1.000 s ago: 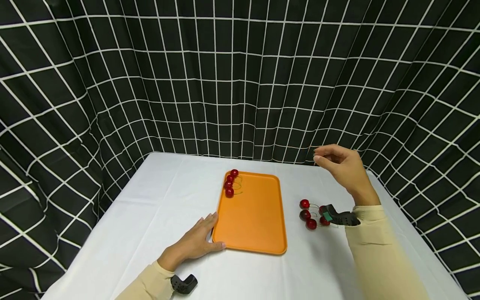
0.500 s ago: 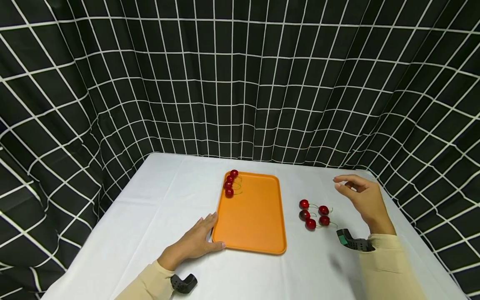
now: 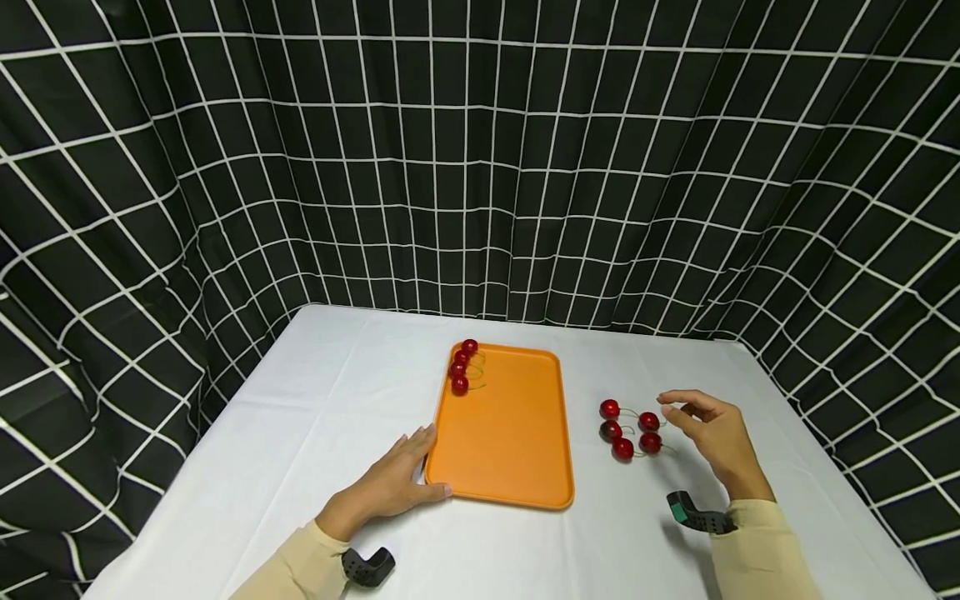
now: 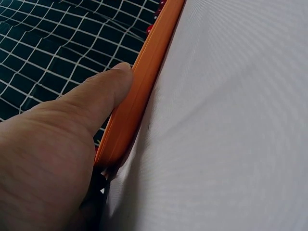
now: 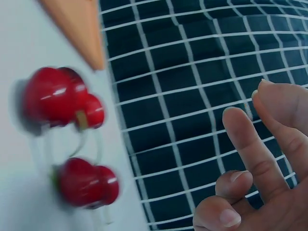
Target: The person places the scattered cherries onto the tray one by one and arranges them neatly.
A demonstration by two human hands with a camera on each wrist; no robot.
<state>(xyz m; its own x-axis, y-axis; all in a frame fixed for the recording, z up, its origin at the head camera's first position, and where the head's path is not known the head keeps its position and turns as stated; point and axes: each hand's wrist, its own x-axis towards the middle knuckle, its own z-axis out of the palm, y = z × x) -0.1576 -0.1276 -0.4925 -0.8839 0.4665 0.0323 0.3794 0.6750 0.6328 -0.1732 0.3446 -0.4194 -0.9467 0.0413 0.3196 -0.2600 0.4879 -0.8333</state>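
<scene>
An orange tray lies on the white cloth. My left hand rests at its near left corner, fingers straight along the left side and thumb against the near rim; the left wrist view shows the thumb touching the tray's edge. Several red cherries with stems line the tray's far left side. To the right of the tray, more cherries sit in a loose cluster on the cloth. My right hand hovers just right of that cluster, holding nothing, thumb and forefinger bent towards each other; the right wrist view shows cherries beside the hand.
The table is covered in white cloth. A black curtain with a white grid encloses it at the back and both sides. A black band device sits on the left wrist and another device on the right.
My right hand has come down towards the near side, from high above the far right of the table to beside the cherry cluster. The left hand, tray and cherries stay put.
</scene>
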